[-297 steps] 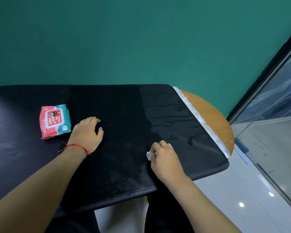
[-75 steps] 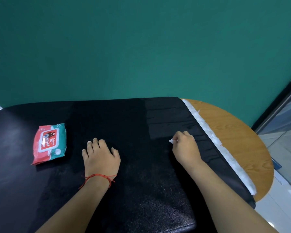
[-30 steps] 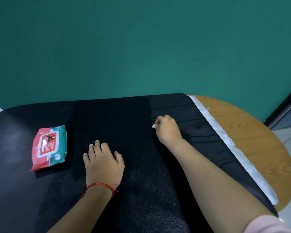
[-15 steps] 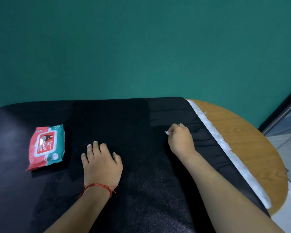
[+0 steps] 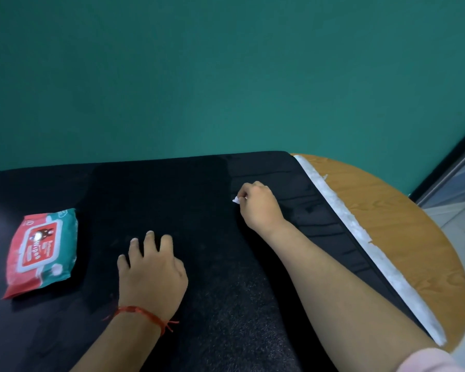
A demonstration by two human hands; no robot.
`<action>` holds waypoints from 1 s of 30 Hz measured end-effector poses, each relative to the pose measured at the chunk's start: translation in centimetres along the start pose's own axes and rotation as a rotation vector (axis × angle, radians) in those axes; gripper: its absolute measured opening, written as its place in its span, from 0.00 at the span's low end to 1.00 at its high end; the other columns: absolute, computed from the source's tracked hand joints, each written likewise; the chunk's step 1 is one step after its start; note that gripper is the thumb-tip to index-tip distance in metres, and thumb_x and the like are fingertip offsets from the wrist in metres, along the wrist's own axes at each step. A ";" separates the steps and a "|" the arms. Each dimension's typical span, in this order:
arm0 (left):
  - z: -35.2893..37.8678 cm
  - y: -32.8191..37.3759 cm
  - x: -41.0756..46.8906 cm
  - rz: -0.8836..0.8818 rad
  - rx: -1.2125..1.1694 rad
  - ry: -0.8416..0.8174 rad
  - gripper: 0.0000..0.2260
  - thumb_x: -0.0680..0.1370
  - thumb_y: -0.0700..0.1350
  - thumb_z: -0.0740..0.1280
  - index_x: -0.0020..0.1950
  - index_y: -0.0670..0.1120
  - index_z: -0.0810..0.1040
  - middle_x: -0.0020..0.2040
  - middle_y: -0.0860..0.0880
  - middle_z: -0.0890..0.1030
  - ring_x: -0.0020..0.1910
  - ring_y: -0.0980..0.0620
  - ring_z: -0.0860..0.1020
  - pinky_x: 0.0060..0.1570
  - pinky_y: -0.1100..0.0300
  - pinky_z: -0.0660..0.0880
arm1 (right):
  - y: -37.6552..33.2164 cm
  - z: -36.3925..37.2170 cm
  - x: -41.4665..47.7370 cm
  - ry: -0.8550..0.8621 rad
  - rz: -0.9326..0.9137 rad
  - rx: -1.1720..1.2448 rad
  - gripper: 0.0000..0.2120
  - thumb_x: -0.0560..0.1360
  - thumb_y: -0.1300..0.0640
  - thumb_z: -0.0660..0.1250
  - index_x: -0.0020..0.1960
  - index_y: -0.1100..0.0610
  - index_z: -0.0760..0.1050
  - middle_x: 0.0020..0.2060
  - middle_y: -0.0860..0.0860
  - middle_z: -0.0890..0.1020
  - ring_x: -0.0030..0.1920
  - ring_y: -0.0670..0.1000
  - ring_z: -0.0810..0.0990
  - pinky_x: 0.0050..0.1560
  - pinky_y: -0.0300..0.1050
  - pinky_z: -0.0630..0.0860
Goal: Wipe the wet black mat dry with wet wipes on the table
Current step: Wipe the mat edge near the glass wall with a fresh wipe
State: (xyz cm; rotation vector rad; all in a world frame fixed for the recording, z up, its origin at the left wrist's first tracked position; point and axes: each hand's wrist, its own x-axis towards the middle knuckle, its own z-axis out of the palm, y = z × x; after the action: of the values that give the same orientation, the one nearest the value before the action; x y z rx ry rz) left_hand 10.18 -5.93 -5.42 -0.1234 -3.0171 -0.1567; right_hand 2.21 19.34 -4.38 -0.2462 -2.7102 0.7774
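Black mat (image 5: pixel 199 210) is covering most of the round wooden table (image 5: pixel 400 224), reaching from the left edge of view to a white strip (image 5: pixel 360 237) that is running along its right border.

Right hand (image 5: pixel 261 208) is resting on the far right part of the mat, fingers curled and clenching a small white wet wipe (image 5: pixel 236 200). Only a corner is sticking out on the hand's left side, touching the mat. The surface around and to the right of this hand is showing glossy streaks, possibly moisture; glare is making that hard to confirm.

Left hand (image 5: pixel 152 272) is lying palm down near the middle, fingers straight and spread, grasping nothing, with a red string (image 5: pixel 142 315) circling its wrist.

Wipes pack (image 5: pixel 42 251), red and teal, is lying on the mat's left side, well apart from both hands.

Teal wall (image 5: pixel 226 76) is standing behind the table.
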 end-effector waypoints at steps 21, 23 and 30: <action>2.0 9.6 12.0 -0.134 -0.736 0.122 0.10 0.83 0.49 0.60 0.46 0.55 0.79 0.45 0.59 0.79 0.52 0.53 0.73 0.56 0.55 0.59 | -0.3 2.1 2.4 -0.015 -0.087 0.049 0.07 0.82 0.62 0.66 0.49 0.55 0.82 0.49 0.50 0.78 0.53 0.52 0.76 0.50 0.45 0.75; 1.8 9.8 12.2 -0.143 -0.740 0.117 0.10 0.83 0.50 0.60 0.46 0.56 0.79 0.45 0.60 0.79 0.52 0.53 0.73 0.57 0.55 0.59 | 0.0 2.2 3.7 0.001 -0.065 0.027 0.08 0.81 0.63 0.66 0.49 0.55 0.83 0.47 0.50 0.77 0.52 0.52 0.77 0.48 0.44 0.74; 1.9 10.1 12.6 -0.132 -0.678 0.089 0.11 0.84 0.50 0.59 0.46 0.58 0.79 0.46 0.60 0.79 0.53 0.56 0.72 0.58 0.55 0.58 | 3.7 -1.8 4.7 0.011 0.140 -0.135 0.05 0.79 0.59 0.70 0.45 0.54 0.79 0.49 0.54 0.80 0.51 0.58 0.80 0.45 0.47 0.74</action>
State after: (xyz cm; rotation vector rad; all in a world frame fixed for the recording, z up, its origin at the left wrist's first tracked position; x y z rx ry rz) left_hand -1.66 5.24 -4.80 0.0268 -2.7462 -1.1506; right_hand -1.32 24.51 -3.74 -0.4735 -2.7616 0.6286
